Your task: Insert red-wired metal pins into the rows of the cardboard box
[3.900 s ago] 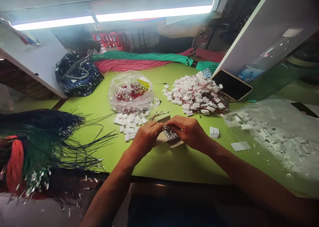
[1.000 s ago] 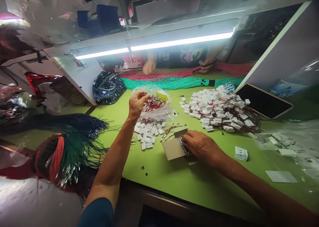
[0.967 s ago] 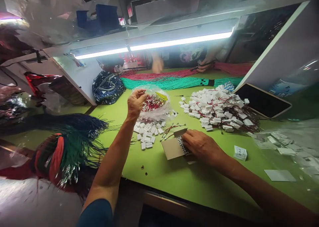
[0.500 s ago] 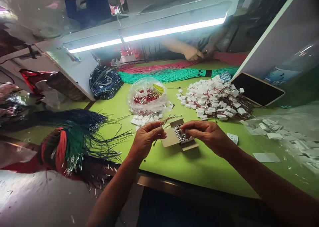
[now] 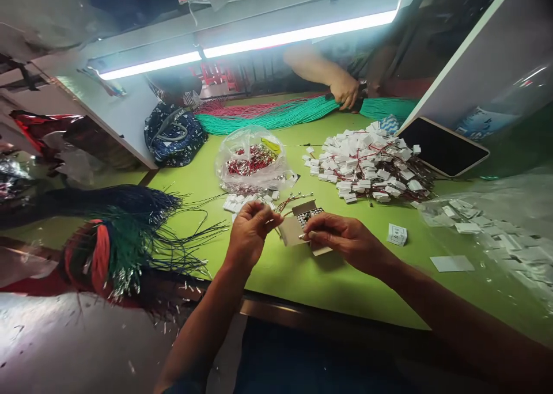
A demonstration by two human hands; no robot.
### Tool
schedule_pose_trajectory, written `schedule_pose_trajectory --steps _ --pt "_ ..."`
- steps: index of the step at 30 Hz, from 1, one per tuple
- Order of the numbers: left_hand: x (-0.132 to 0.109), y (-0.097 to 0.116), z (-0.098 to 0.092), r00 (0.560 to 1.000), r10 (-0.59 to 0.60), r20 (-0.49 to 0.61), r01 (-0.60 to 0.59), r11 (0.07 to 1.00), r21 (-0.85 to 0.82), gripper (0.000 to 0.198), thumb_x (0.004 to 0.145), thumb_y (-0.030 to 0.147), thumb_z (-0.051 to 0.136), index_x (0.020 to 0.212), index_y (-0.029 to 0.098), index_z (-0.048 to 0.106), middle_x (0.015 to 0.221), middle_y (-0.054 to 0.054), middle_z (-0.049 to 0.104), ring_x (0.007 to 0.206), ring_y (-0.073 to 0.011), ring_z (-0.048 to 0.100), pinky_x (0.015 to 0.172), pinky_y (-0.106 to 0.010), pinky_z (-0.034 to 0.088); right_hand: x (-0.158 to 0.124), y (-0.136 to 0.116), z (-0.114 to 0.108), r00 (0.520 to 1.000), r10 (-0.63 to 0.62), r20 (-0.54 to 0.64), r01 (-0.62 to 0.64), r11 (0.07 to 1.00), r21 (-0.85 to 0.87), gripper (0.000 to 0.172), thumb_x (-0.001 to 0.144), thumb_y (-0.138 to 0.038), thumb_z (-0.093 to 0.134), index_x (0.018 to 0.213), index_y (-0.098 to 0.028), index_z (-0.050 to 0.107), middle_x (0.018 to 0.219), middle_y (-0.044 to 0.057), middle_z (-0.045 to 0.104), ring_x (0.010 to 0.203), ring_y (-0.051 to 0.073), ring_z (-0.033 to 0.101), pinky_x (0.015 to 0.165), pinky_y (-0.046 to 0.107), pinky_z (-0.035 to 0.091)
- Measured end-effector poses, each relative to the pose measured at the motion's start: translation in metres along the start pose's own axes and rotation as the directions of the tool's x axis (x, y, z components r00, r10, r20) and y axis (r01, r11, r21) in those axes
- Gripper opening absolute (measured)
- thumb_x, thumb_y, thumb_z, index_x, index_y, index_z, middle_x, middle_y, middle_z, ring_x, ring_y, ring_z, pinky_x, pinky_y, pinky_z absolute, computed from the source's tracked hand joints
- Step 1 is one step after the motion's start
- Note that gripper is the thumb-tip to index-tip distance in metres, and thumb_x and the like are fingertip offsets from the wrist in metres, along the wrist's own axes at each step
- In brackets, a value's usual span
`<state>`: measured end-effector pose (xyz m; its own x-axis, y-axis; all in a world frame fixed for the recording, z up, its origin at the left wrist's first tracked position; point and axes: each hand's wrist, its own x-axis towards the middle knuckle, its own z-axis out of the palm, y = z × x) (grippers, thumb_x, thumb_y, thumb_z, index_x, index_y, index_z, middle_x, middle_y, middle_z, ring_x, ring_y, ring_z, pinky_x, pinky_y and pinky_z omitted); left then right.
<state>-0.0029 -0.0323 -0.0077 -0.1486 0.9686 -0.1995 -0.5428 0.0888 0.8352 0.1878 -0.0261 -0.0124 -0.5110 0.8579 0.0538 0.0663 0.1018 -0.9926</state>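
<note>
My left hand (image 5: 248, 235) is closed in a pinch on short brownish-red wires (image 5: 294, 198) with metal ends, which stick out beyond the fingertips. My right hand (image 5: 345, 241) pinches a small silver cylinder (image 5: 302, 237), whose exact kind I cannot make out. Between and partly behind the hands sits an open cardboard box (image 5: 294, 231), its flaps spread out. Rows of small silver-ended cylinders (image 5: 307, 216) fill it, partly hidden by my right hand. White plastic housings (image 5: 233, 203) lie just behind my left hand.
A clear bag of red wires (image 5: 253, 159) stands behind the box. To its right is a heap of white housings on wires (image 5: 367, 160), near a dark tablet (image 5: 443, 146). Dark wire bundles (image 5: 129, 204) lie left. Across the bench, another person's hand (image 5: 344, 90) grips green wires (image 5: 268, 117).
My right hand has drawn away from the box's contents, leftward and nearer my left hand, a silver cylinder at its fingertips. The other person's hand has moved onto the green wires.
</note>
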Motion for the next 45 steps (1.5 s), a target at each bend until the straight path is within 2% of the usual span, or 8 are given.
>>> schedule_pose_trajectory --steps 5,8,17,21,24,28,33,45 --pt "0.012 0.009 0.016 0.994 -0.006 -0.105 -0.017 0.976 -0.218 0.022 0.072 0.008 0.068 0.073 0.017 0.049 0.066 0.005 0.061 0.065 -0.0079 0.062 0.086 -0.034 0.051 -0.001 0.004 0.008 0.979 -0.185 0.088 0.202 0.948 -0.245 0.013 0.084 -0.024 0.056 0.077 -0.019 0.066 0.118 0.011 0.061 0.115 0.022 0.054 0.092 0.036 0.046" --pt "0.013 -0.001 0.021 0.989 0.000 -0.149 -0.039 0.964 -0.262 0.023 0.073 0.006 0.067 0.073 0.017 0.047 0.065 0.005 0.061 0.064 -0.0071 0.062 0.087 -0.034 0.051 0.002 0.007 0.011 0.968 -0.235 0.088 0.251 0.916 -0.314 0.014 0.086 -0.019 0.053 0.079 -0.019 0.065 0.115 0.011 0.063 0.119 0.022 0.052 0.091 0.035 0.046" --pt "0.003 -0.020 0.022 0.993 0.055 -0.099 -0.077 0.971 -0.227 0.031 0.060 0.020 0.079 0.074 0.019 0.051 0.066 0.006 0.062 0.063 -0.0089 0.061 0.079 -0.032 0.052 0.014 0.015 0.008 0.940 -0.336 0.057 0.331 0.858 -0.394 0.012 0.088 -0.018 0.051 0.083 -0.019 0.062 0.082 0.005 0.064 0.078 0.015 0.059 0.072 0.029 0.048" --pt "0.000 -0.024 0.014 0.999 -0.009 0.051 0.007 0.999 0.043 0.021 0.061 0.026 0.079 0.072 0.016 0.065 0.077 0.000 0.067 0.075 -0.0107 0.061 0.075 -0.024 0.047 0.018 0.005 0.003 0.943 -0.326 0.070 0.329 0.872 -0.362 0.012 0.086 -0.018 0.051 0.081 -0.018 0.062 0.083 0.005 0.063 0.079 0.015 0.059 0.071 0.027 0.047" --pt "0.000 -0.024 0.008 0.991 -0.060 0.118 0.032 0.973 0.230 0.017 0.061 0.025 0.078 0.073 0.015 0.071 0.083 -0.002 0.069 0.071 -0.0091 0.059 0.069 -0.021 0.045 0.018 -0.004 0.000 0.974 -0.223 0.035 0.224 0.939 -0.262 0.010 0.083 -0.021 0.054 0.080 -0.018 0.063 0.080 0.004 0.063 0.077 0.014 0.060 0.070 0.026 0.048" --pt "0.004 -0.021 0.007 0.987 -0.154 0.055 0.148 0.985 0.091 0.026 0.056 0.030 0.081 0.074 0.015 0.070 0.068 -0.001 0.068 0.059 -0.0089 0.058 0.061 -0.022 0.045 0.015 -0.010 -0.001 1.000 -0.026 -0.014 0.026 0.998 -0.051 0.014 0.081 -0.031 0.059 0.082 -0.018 0.062 0.073 0.001 0.063 0.064 0.013 0.062 0.061 0.025 0.051" --pt "0.005 -0.019 0.011 0.955 -0.293 0.031 0.295 0.948 -0.119 0.032 0.049 0.024 0.085 0.073 0.014 0.065 0.068 -0.002 0.069 0.060 -0.0113 0.064 0.061 -0.023 0.049 0.018 -0.009 0.002 0.966 -0.037 -0.256 0.043 0.999 0.016 0.020 0.076 -0.037 0.064 0.082 -0.018 0.063 0.067 0.001 0.064 0.058 0.013 0.061 0.056 0.025 0.051" --pt "0.002 -0.018 0.012 0.962 -0.244 0.120 0.256 0.963 -0.088 0.028 0.050 0.027 0.085 0.070 0.014 0.069 0.066 -0.003 0.070 0.059 -0.0106 0.062 0.062 -0.023 0.049 0.023 -0.004 0.006 0.943 -0.188 -0.274 0.102 0.949 -0.298 0.014 0.081 -0.030 0.058 0.081 -0.018 0.065 0.064 0.000 0.065 0.054 0.012 0.057 0.051 0.023 0.044"
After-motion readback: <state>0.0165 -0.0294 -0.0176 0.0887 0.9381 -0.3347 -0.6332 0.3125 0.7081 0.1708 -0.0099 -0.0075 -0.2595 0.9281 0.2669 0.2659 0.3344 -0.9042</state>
